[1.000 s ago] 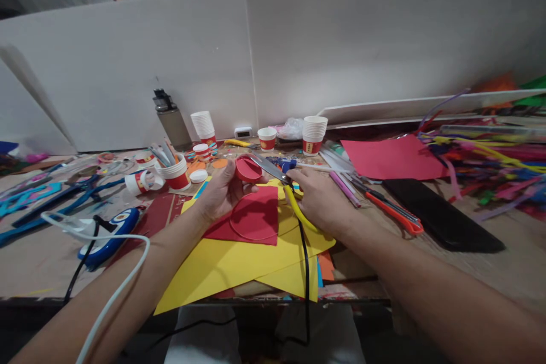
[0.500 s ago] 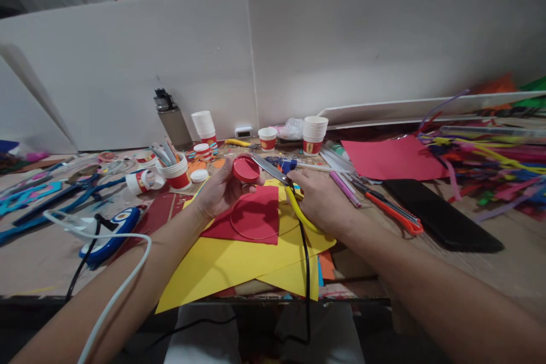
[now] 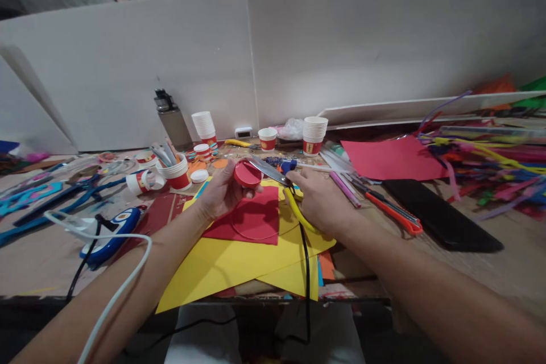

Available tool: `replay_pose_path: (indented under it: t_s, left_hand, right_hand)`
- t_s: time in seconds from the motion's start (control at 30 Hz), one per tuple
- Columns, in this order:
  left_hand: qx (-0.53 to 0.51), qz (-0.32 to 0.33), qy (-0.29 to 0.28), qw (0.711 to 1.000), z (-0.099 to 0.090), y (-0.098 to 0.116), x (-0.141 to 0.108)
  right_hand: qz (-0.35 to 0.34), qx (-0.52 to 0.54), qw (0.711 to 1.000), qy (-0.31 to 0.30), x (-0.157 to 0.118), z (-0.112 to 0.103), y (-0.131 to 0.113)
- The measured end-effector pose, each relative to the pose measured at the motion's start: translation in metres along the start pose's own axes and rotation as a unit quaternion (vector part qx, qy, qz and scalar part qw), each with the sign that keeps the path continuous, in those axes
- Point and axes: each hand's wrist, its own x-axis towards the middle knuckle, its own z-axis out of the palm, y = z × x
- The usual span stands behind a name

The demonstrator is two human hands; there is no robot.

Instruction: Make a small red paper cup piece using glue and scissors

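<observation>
My left hand (image 3: pixel 222 192) grips a small round red piece (image 3: pixel 247 174) with a pale rim, its flat red face turned toward me. The fingers of my right hand (image 3: pixel 321 195) are closed round yellow-handled scissors (image 3: pixel 296 207). Their metal blades point left and reach the upper right rim of the round piece. Below both hands, a red sheet (image 3: pixel 256 216) lies over yellow sheets (image 3: pixel 222 261) near the table's front edge.
Behind stand paper cup stacks (image 3: pixel 313 136), a single cup (image 3: pixel 268 139) and a dark bottle (image 3: pixel 173 119). A pen cup (image 3: pixel 176 175) is left; an orange cutter (image 3: pixel 394 211) and black phone (image 3: pixel 441 215) are right. Cables hang across the front edge.
My left hand and the round red piece have shifted slightly down, and the piece has tilted a little. The scissor blades now lie across its upper right rim.
</observation>
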Motion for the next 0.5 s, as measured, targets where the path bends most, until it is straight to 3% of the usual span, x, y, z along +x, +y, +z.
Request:
replay_pose_path:
  t_s: [0.5]
  left_hand:
    - [-0.003, -0.014, 0.001, 1.0, -0.004, 0.0061, 0.0031]
  right_hand:
    - [-0.01, -0.008, 1.0, -0.026, 0.001, 0.0021, 0.0011]
